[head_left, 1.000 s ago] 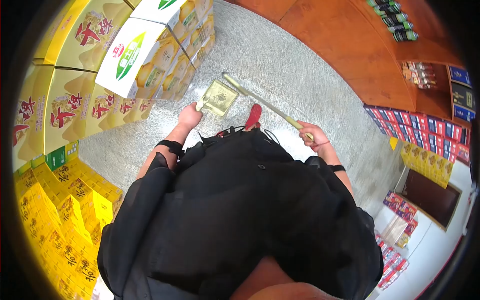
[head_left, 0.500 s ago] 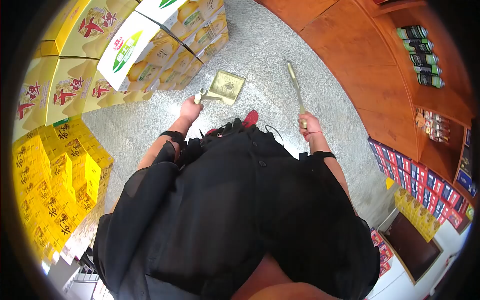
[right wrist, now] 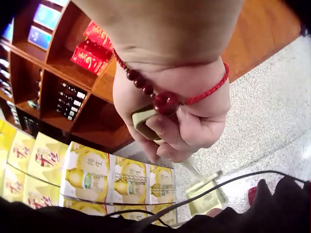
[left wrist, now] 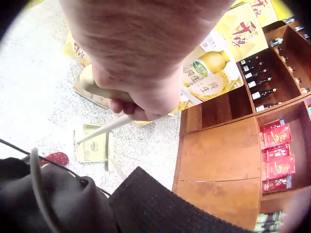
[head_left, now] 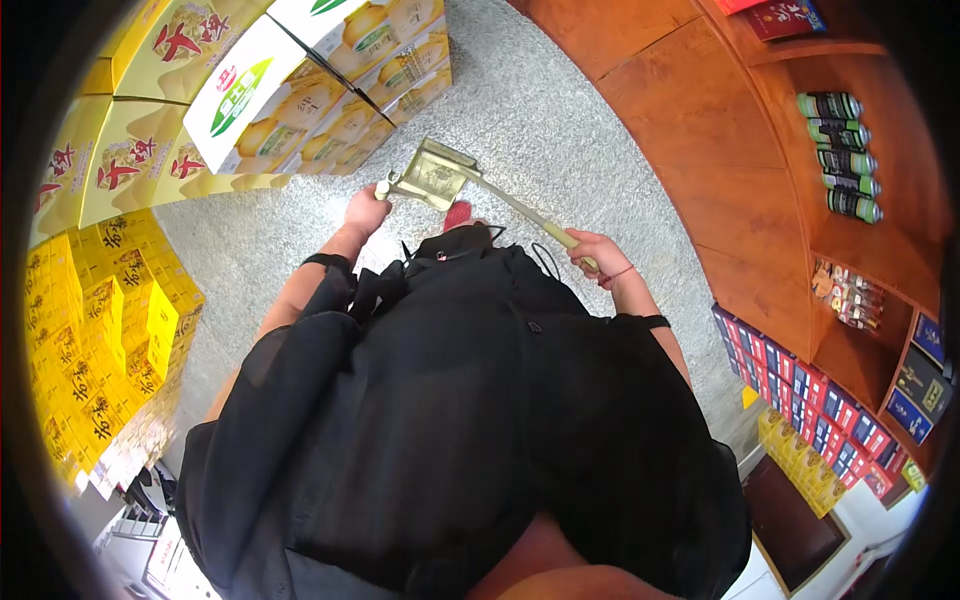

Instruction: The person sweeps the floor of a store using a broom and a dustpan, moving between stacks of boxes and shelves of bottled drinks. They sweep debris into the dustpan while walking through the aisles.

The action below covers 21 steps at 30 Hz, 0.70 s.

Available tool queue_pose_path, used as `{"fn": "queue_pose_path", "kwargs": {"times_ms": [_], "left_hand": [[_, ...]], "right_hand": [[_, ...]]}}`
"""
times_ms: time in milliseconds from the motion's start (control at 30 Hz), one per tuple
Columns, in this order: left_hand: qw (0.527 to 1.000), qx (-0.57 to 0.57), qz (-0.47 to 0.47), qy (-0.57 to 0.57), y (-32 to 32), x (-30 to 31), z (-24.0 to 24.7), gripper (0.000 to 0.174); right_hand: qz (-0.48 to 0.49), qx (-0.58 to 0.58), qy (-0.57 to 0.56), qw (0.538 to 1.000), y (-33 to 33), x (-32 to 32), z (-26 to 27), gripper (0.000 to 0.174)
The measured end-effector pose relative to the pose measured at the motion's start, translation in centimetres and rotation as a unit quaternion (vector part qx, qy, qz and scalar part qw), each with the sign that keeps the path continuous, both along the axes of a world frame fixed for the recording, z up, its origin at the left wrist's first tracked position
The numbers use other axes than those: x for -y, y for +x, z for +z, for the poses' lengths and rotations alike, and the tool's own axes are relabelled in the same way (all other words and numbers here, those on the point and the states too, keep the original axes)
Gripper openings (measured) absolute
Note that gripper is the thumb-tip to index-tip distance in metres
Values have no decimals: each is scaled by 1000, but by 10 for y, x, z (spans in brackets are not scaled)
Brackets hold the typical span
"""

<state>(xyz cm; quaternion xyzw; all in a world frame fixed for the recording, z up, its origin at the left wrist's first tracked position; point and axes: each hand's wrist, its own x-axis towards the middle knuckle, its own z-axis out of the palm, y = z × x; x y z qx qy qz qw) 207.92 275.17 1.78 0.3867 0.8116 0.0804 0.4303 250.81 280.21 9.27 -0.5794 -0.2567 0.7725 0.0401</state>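
Note:
My left hand (head_left: 368, 210) grips the end of a pale green dustpan's handle (left wrist: 104, 130), fingers curled round it. The dustpan (head_left: 432, 178) sits low over the speckled floor, ahead of the red shoe (head_left: 457, 214). In my right hand (head_left: 600, 258) is the pale green handle of a broom (head_left: 525, 209), fingers wrapped round its upper end. The broom slants down to the left, and its head (head_left: 448, 154) overlaps the far edge of the dustpan in the head view. A red beaded bracelet (right wrist: 166, 102) circles the right wrist.
Stacked drink cartons (head_left: 330, 110) stand close on the left, beyond the dustpan. Yellow boxes (head_left: 90, 340) are piled farther back on that side. Along the right runs a wooden cabinet (head_left: 690, 150) with cans (head_left: 845, 160) and boxes on its shelves. A dark cord crosses the shirt front.
The broom swings from right of the dustpan, where it pointed forward, leftward to the pan's far edge. My right hand shifts slightly left. The left hand keeps hold of the dustpan handle.

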Motion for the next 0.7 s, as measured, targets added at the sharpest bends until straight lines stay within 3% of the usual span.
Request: {"fn": "queue_pose_path", "kwargs": {"times_ms": [333, 533, 600, 633, 700], "left_hand": [[998, 48, 29, -1, 9, -27, 12, 30], [1000, 2, -18, 3, 25, -96, 23, 29], [1000, 5, -6, 1, 27, -116, 9, 29], [1000, 11, 0, 10, 31, -127, 5, 29], [1000, 13, -2, 22, 35, -147, -2, 29]], "right_hand": [[-115, 32, 36, 992, 62, -91, 18, 57], [-169, 19, 37, 985, 50, -180, -22, 62], [-183, 57, 24, 981, 37, -204, -36, 55], [-206, 88, 37, 974, 30, -212, -39, 40], [-176, 78, 20, 981, 23, -226, -41, 34]]}}
